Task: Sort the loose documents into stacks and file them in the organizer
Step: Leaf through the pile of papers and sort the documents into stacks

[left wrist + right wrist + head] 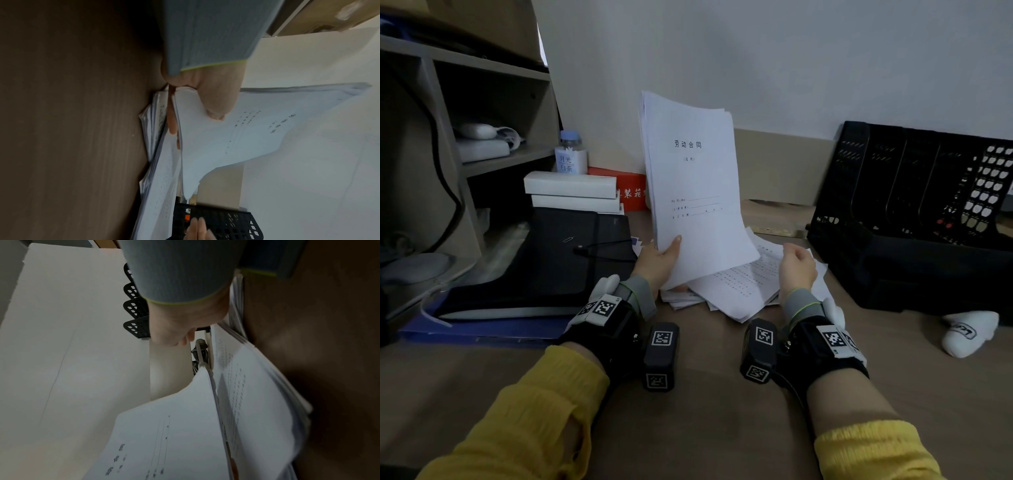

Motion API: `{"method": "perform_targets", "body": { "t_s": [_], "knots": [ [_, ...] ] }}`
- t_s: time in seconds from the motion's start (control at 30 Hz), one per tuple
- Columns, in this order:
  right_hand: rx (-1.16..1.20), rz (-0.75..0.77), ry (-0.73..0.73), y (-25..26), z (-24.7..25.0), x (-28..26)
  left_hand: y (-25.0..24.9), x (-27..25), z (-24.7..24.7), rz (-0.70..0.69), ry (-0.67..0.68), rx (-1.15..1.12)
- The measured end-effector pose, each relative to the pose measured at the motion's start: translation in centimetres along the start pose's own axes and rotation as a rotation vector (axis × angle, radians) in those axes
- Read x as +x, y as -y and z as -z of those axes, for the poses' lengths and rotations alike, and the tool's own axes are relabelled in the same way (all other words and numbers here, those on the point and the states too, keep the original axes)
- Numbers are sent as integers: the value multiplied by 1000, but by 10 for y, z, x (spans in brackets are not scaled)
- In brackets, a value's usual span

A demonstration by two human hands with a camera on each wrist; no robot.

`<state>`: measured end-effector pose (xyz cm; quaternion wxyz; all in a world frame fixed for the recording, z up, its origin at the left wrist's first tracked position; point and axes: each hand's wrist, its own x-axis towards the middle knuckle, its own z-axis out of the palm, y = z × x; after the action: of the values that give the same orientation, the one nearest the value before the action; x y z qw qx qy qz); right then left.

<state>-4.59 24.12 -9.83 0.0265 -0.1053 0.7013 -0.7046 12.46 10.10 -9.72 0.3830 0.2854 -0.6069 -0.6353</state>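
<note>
A raised sheaf of contract papers, gripped at one corner, above the unsorted heap

The left hand [659,262] pinches the lower corner of the held stack [693,185], thumb on the cover page, fingers [172,116] behind; the right hand [798,265] hovers loosely curled and empty over the loose documents [743,289] on the surface [705,411]. Held only at one corner, the upright sheets could fan, sag or slide back into the pile. The black organizer [914,219] waits well apart to the right, leaning back against the wall
</note>
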Motion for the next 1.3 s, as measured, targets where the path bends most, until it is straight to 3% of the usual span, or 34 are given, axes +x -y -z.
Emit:
{"method": "perform_targets", "body": {
  "t_s": [0.2,0.3,0.5,0.63,0.8,1.3],
  "knots": [
    [32,145,312,6,-14,-13,-1,-3,-1,-65,71,1],
    [51,178,384,9,-18,-18,-3,-7,-2,-77,127,-3],
    [29,345,83,12,-18,-16,-4,-15,-5,-117,285,35],
    [165,301,95,9,-15,-16,-2,-15,-3,-124,329,75],
    [254,350,86,16,-8,-19,-3,-13,-3,-120,285,24],
    [223,303,282,17,-18,-27,-2,-11,-3,-68,213,16]
  ]
}}
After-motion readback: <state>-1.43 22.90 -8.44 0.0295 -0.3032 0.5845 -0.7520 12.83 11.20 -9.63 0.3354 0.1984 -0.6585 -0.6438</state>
